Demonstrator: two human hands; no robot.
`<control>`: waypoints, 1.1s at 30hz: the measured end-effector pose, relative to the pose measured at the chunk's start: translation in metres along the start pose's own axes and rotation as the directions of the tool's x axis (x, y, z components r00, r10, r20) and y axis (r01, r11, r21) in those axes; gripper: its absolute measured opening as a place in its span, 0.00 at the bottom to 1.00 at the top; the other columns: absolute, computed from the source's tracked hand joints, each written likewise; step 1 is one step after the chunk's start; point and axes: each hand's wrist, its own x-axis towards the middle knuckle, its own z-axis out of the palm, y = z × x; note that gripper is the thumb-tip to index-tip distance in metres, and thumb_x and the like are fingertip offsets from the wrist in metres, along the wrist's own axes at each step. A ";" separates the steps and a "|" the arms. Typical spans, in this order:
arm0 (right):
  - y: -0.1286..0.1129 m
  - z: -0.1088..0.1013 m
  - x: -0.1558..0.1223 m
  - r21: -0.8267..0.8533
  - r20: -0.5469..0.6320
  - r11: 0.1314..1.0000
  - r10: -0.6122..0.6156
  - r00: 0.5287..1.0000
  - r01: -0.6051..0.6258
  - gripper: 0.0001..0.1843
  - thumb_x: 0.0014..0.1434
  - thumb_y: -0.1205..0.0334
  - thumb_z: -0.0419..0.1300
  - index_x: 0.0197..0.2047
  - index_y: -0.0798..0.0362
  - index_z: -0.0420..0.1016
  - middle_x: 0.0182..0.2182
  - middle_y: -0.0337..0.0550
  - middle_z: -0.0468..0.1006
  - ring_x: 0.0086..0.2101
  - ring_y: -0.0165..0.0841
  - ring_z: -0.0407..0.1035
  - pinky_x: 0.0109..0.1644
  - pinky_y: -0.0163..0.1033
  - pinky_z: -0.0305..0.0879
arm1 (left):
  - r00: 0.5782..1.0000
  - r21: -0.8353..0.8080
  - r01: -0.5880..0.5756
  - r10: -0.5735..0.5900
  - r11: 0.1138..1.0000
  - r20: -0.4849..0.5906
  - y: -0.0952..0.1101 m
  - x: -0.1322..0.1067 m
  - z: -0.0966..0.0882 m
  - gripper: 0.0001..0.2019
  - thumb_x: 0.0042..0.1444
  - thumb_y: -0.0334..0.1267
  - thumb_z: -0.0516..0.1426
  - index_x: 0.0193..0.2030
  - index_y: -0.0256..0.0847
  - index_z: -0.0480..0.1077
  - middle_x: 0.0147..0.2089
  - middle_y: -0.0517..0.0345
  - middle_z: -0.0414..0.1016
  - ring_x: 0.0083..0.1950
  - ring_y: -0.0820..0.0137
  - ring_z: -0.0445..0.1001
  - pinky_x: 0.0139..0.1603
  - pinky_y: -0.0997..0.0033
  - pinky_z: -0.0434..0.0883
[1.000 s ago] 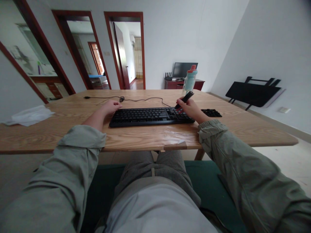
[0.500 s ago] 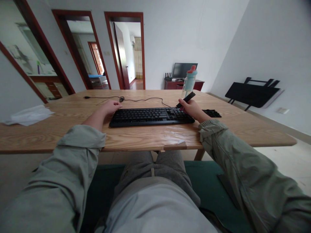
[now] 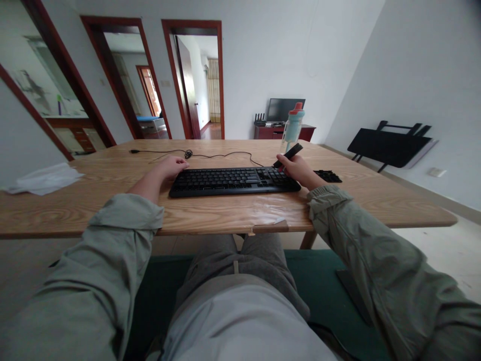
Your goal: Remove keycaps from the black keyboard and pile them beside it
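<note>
A black keyboard lies flat on the wooden table in front of me, some of its key area looking bare on the right. My left hand rests at its back left corner, fingers curled in; whatever they may hold is hidden. Over the number-pad end, my right hand is closed around a flat black bar-like tool, its upper end tilted up to the right. The tool's lower tip is hard to make out. Just right of that hand sits a small pile of black keycap-like pieces.
A clear bottle with a red and blue top stands behind my right hand. The keyboard's thin cable runs along the back of the table. White sheets lie at the left. Peeling film shows at the front edge.
</note>
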 end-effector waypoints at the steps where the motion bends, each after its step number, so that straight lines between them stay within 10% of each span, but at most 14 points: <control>1: -0.001 0.000 0.000 0.006 0.002 1.000 0.013 1.000 -0.013 0.26 0.67 0.40 0.60 0.27 0.52 0.74 0.22 0.45 0.76 0.20 0.32 0.62 0.25 0.39 0.61 | 1.000 0.000 0.004 -0.004 1.000 0.003 0.000 0.000 0.000 0.13 0.46 0.50 0.64 0.30 0.42 0.78 0.28 0.56 0.76 0.34 0.62 0.73 0.37 0.65 0.67; 33: -0.009 0.007 -0.001 -0.133 0.021 0.970 -0.202 0.979 0.203 0.21 0.67 0.44 0.60 0.33 0.53 0.75 0.29 0.47 0.79 0.35 0.42 0.73 0.45 0.45 0.69 | 0.997 0.036 0.074 -0.075 0.997 0.021 0.014 -0.011 -0.002 0.16 0.47 0.51 0.64 0.35 0.42 0.80 0.26 0.57 0.74 0.31 0.62 0.71 0.33 0.66 0.67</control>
